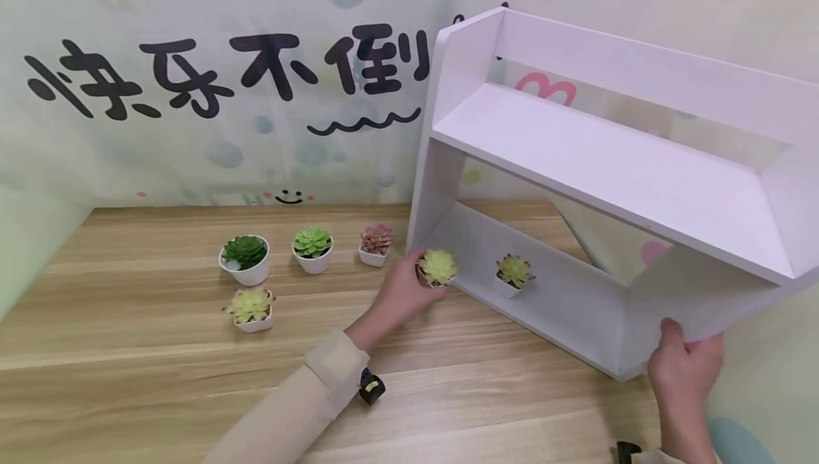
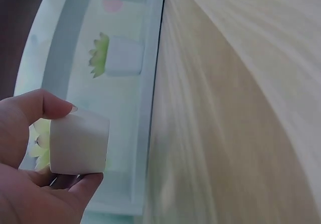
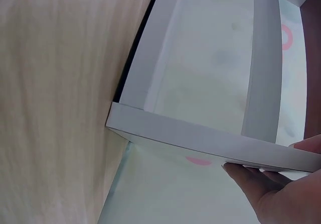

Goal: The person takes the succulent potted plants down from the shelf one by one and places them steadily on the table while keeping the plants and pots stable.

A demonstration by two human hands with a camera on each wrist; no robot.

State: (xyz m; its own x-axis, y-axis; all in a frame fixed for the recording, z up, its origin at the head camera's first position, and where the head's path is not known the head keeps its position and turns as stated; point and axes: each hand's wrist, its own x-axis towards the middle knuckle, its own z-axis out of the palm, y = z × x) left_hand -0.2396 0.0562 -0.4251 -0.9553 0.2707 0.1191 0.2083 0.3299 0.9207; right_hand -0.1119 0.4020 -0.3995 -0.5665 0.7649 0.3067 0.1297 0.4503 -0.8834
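My left hand [image 1: 406, 288] pinches the white pot of a yellow-green potted succulent [image 1: 439, 267] at the left end of the white shelf [image 1: 544, 311]. In the left wrist view the thumb and fingers clasp the pot [image 2: 79, 141] on opposite sides. Another succulent [image 1: 514, 272] stands on the bottom board, right of the held one. My right hand [image 1: 687, 371] grips the front edge of the shelf's right side panel, low down. In the right wrist view, fingers [image 3: 251, 181] lie against the panel's outer face, with the thumb partly hidden behind its edge.
On the wooden table [image 1: 128, 350] stand a dark green succulent [image 1: 246, 254], a bright green one [image 1: 312, 244], a reddish one [image 1: 376, 240] and a pale yellow-green one [image 1: 252, 306]. A printed cloth [image 1: 192, 151] hangs behind. The shelf's upper board [image 1: 595, 158] overhangs the bottom.
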